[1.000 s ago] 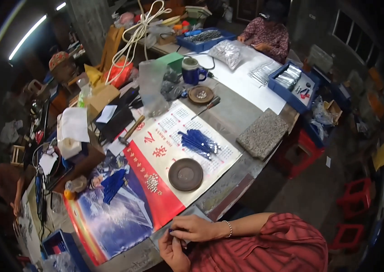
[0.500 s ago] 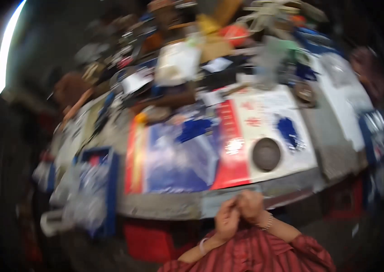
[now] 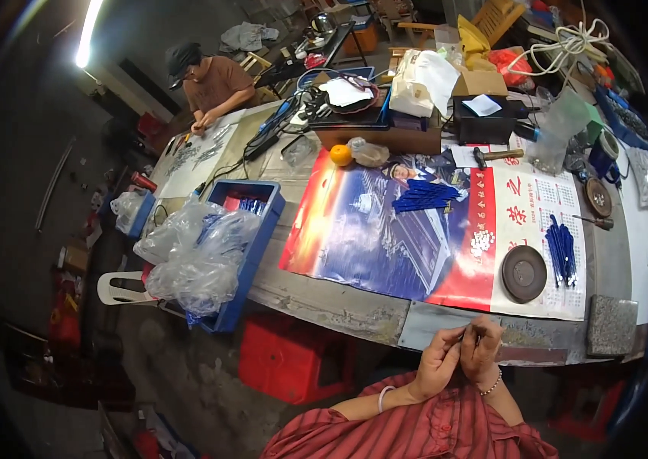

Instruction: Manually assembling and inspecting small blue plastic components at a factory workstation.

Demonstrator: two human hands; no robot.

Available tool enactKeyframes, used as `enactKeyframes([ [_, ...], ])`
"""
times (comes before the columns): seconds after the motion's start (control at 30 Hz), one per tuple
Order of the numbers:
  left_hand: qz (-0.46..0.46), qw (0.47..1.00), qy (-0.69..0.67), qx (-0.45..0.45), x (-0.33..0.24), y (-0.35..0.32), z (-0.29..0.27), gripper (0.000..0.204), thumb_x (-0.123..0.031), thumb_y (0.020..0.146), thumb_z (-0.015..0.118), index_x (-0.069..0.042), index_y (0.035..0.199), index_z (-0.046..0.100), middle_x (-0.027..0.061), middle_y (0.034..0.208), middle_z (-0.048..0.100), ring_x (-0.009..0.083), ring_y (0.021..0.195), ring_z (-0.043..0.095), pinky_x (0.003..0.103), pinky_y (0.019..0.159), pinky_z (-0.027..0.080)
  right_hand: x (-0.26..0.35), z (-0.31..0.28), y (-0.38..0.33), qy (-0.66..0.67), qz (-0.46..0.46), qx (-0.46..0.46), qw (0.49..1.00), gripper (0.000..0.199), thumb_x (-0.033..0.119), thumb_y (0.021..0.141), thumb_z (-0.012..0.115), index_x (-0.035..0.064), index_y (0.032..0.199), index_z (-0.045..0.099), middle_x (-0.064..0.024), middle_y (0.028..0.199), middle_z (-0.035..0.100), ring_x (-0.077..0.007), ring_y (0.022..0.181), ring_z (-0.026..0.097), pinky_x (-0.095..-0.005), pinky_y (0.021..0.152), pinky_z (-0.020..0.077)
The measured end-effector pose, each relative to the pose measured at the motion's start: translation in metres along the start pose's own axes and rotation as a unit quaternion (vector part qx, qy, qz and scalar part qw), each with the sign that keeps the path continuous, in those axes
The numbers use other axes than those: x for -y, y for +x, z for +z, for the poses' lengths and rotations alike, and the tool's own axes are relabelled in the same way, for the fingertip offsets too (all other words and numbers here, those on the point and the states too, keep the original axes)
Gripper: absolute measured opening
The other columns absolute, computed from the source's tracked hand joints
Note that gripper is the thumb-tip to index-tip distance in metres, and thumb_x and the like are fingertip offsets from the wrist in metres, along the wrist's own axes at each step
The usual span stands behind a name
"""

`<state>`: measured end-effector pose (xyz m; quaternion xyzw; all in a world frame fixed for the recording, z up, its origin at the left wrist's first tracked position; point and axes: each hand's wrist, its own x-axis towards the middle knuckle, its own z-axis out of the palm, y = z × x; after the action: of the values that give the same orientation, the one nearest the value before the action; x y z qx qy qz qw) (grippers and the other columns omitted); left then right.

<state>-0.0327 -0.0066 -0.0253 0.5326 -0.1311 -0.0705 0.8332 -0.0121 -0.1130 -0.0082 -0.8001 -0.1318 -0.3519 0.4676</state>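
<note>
Touching right hand [image 3: 481, 350], curled left hand [image 3: 438, 367]

A: ok so what's everyone's count?

B: two round brown dishes [image 3: 524, 274], two bunches of blue rods [image 3: 427, 196] (overlapping, can't count singles lol), one hammer [image 3: 503, 154], one orange [image 3: 341, 155], one stone slab [image 3: 612, 325].

A: and hands?

B: two bare hands [image 3: 437, 361] up front, plus one co-worker [image 3: 220, 80]. oh, and one blue mug [image 3: 605, 149].

A workshop: the worn counter [image 3: 324, 304] bears a hammer [image 3: 501, 155], a stone slab [image 3: 612, 325] at its near right corner and heaped blue pieces [image 3: 425, 196], and a co-worker [image 3: 220, 83] bends over small parts [image 3: 195, 153] at its far left corner.
</note>
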Motion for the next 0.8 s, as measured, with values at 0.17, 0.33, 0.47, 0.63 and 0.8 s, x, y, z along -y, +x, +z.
enactKeyframes([
  [0.17, -0.022, 1.0, 0.003, 0.012, 0.003, 0.001, 0.0, 0.031, 0.0, 0.096, 0.042, -0.001, 0.127, 0.041, 0.0063, 0.113, 0.054, 0.0065, 0.097, 0.051, 0.02, 0.08, 0.042, -0.006, 0.0, -0.008, 0.157, 0.263, -0.052, 0.951, 0.011, 0.012, 0.092, 0.052, 0.0016, 0.094, 0.049, -0.0022, 0.069, 0.046, -0.0125, 0.053, 0.042, -0.0268, 0.048, 0.0369],
  [0.33, 0.01, 1.0, -0.001, -0.004, -0.001, -0.001, -0.001, 0.028, 0.0, 0.095, 0.043, 0.001, 0.123, 0.044, 0.0052, 0.105, 0.055, 0.0086, 0.096, 0.052, 0.022, 0.084, 0.043, 0.007, -0.018, 0.004, 0.267, 0.35, 0.073, 0.895, 0.016, 0.016, 0.091, 0.055, 0.0021, 0.084, 0.05, 0.0009, 0.066, 0.047, -0.0086, 0.055, 0.042, -0.0235, 0.049, 0.036],
  [0.47, -0.013, 1.0, -0.007, 0.006, -0.001, -0.003, 0.001, 0.027, 0.0, 0.095, 0.043, 0.001, 0.123, 0.043, 0.0059, 0.108, 0.055, 0.0094, 0.101, 0.052, 0.023, 0.086, 0.043, 0.002, -0.011, -0.003, 0.069, 0.183, 0.034, 0.98, 0.017, 0.012, 0.087, 0.057, 0.0032, 0.075, 0.05, -0.008, 0.06, 0.047, -0.0172, 0.051, 0.047, -0.0285, 0.048, 0.0367],
  [0.63, -0.053, 0.998, -0.007, -0.018, 0.002, -0.006, -0.002, 0.026, -0.002, 0.096, 0.043, 0.0, 0.122, 0.042, 0.0057, 0.108, 0.056, 0.0082, 0.097, 0.053, 0.022, 0.083, 0.043, -0.002, -0.005, -0.012, -0.055, 0.108, 0.059, 0.991, 0.016, 0.01, 0.087, 0.052, 0.0029, 0.073, 0.049, -0.0147, 0.06, 0.05, -0.0338, 0.051, 0.05, -0.0409, 0.046, 0.0353],
  [0.8, -0.038, 0.998, -0.044, -0.037, -0.003, -0.003, -0.002, 0.026, -0.002, 0.095, 0.046, 0.0, 0.121, 0.044, 0.0043, 0.101, 0.057, 0.0069, 0.084, 0.053, 0.02, 0.075, 0.044, 0.007, -0.006, -0.004, 0.148, 0.297, 0.021, 0.943, 0.01, 0.01, 0.087, 0.057, 0.0023, 0.081, 0.053, -0.0108, 0.063, 0.053, -0.0253, 0.049, 0.052, -0.0323, 0.045, 0.0397],
])
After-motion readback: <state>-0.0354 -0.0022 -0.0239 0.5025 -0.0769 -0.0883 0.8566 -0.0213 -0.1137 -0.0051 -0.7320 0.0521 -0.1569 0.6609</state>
